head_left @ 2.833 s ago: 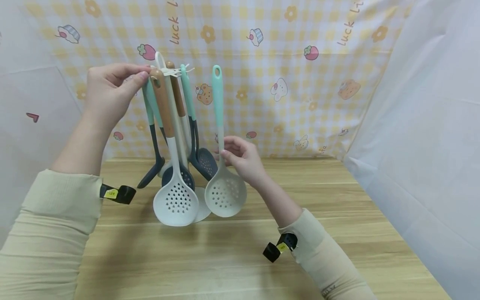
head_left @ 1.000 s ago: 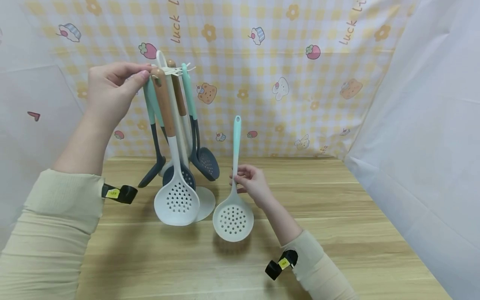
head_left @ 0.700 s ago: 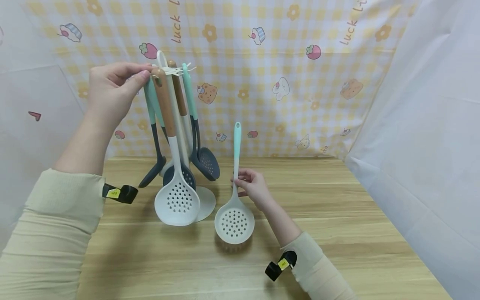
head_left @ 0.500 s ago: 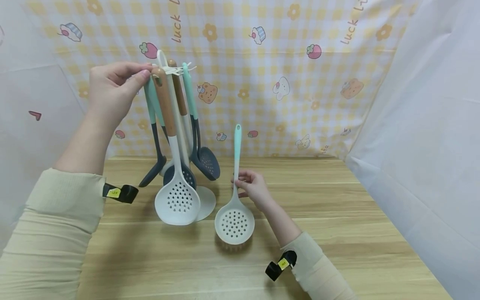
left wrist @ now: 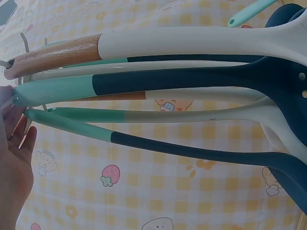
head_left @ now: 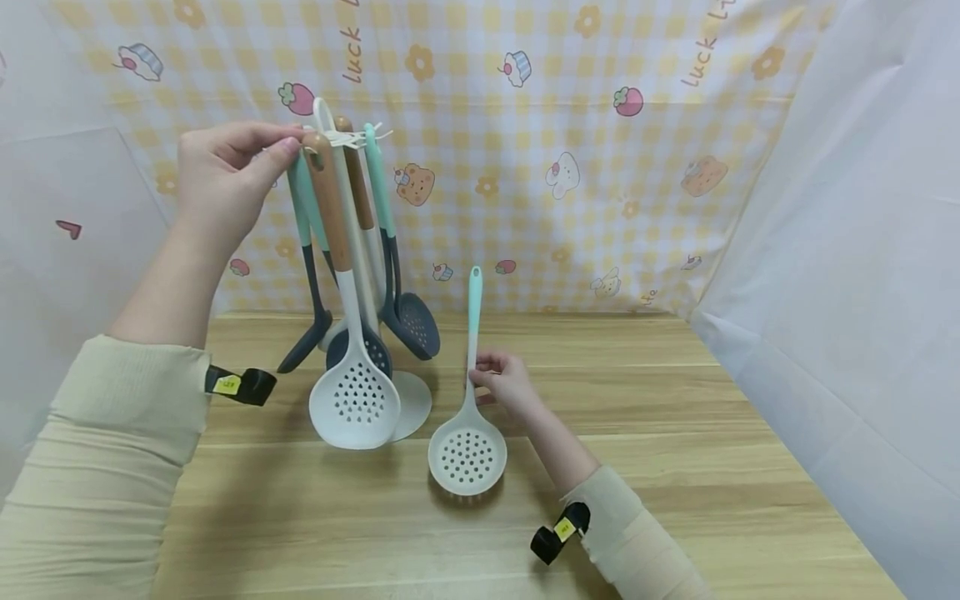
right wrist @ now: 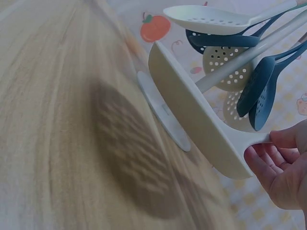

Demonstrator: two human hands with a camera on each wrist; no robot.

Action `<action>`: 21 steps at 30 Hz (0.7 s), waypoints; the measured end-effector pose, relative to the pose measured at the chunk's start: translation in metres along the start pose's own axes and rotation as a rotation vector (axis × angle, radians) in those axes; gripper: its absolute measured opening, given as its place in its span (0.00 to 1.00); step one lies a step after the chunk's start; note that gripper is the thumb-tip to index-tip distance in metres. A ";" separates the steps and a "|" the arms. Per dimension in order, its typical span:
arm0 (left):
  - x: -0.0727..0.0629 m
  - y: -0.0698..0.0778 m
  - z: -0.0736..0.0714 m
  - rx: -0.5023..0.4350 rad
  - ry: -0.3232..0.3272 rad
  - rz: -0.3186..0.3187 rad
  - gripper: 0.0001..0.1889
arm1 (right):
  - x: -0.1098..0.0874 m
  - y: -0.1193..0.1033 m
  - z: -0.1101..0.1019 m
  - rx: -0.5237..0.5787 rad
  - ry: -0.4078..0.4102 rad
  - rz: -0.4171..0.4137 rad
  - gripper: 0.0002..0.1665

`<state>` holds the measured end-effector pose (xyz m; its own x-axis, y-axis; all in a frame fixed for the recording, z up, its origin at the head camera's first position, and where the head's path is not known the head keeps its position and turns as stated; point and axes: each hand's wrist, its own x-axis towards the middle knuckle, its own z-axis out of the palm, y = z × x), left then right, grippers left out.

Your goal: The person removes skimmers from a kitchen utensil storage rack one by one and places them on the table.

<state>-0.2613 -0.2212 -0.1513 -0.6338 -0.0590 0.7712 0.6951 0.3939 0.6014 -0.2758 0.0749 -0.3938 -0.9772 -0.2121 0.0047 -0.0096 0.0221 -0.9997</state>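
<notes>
A cream skimmer with a mint handle is held in my right hand, which pinches the lower handle just above the perforated bowl. In the right wrist view the skimmer hangs tilted over the tabletop, its shadow apart from it. My left hand pinches at the top of a white utensil rack; the fingertips are partly hidden by handle ends. Around the rack hang several utensils, among them a white skimmer with a wooden handle and a dark slotted utensil. Mint handles lie close to the left fingers.
The wooden table ends at a yellow checked cloth behind it. White fabric stands along the right side. The rack's round base is partly hidden behind the white skimmer's bowl.
My right hand has carried the cream skimmer from beside the rack rightward and down toward the tabletop, with a further slight lowering in the last half second. My left hand stays at the rack's top.
</notes>
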 end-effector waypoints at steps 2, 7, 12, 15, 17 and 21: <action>0.000 0.001 0.000 0.005 0.000 0.003 0.07 | 0.000 0.002 0.001 -0.005 -0.002 0.019 0.16; -0.001 0.002 0.000 0.004 -0.003 0.011 0.08 | 0.001 0.008 0.004 -0.018 -0.008 0.052 0.16; -0.001 0.002 0.000 -0.003 -0.004 0.006 0.08 | 0.001 0.014 0.005 -0.019 -0.034 0.052 0.16; -0.001 0.002 0.000 -0.006 -0.004 -0.004 0.07 | 0.001 0.016 0.006 -0.017 -0.034 0.055 0.15; 0.000 0.001 0.000 -0.009 -0.003 -0.007 0.07 | 0.000 0.017 0.007 -0.013 -0.029 0.067 0.15; 0.000 0.000 0.000 -0.013 0.001 -0.010 0.06 | 0.000 0.019 0.009 -0.001 -0.025 0.098 0.16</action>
<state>-0.2615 -0.2213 -0.1512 -0.6407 -0.0638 0.7652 0.6930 0.3809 0.6121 -0.2740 0.0665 -0.4130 -0.9680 -0.2329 -0.0934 0.0852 0.0449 -0.9953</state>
